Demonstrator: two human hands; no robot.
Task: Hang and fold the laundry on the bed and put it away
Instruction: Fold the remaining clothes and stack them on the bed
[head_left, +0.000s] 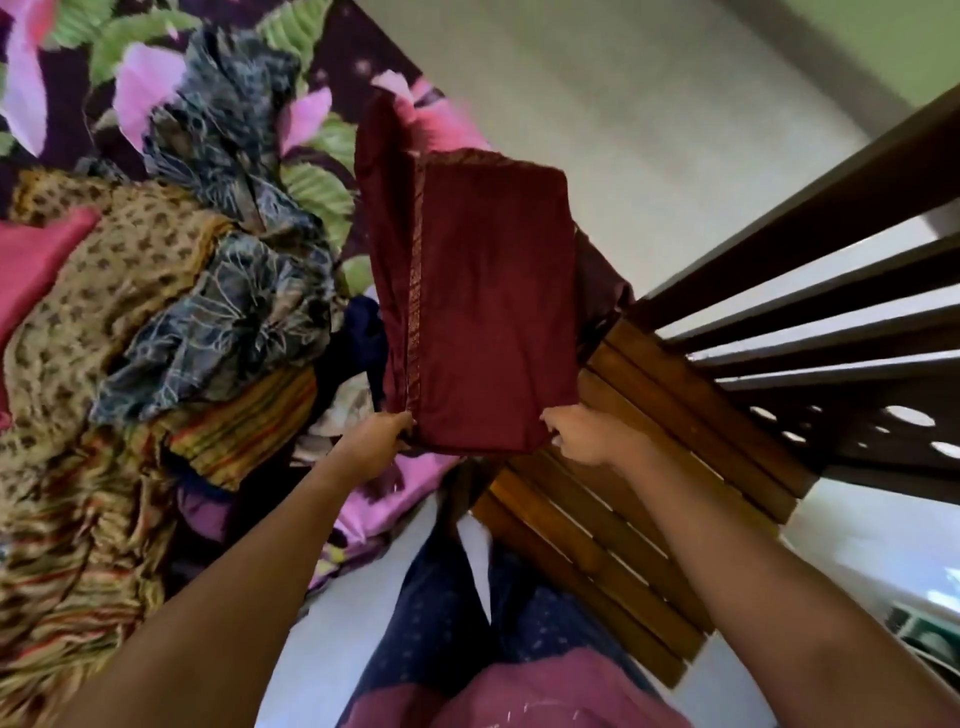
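Observation:
A folded maroon garment with a gold-woven border strip hangs in the air between the bed and a wooden chair. My left hand grips its near left corner, and my right hand pinches its near right corner. On the bed to the left lies a heap of unfolded laundry: a tan spotted cloth, a grey-blue patterned cloth, a striped yellow-red cloth and a pink piece.
A slatted wooden chair stands to the right, its seat just below the garment and its backrest rails beyond. The bed has a floral pink and green sheet. My legs in dark dotted trousers are at the bottom.

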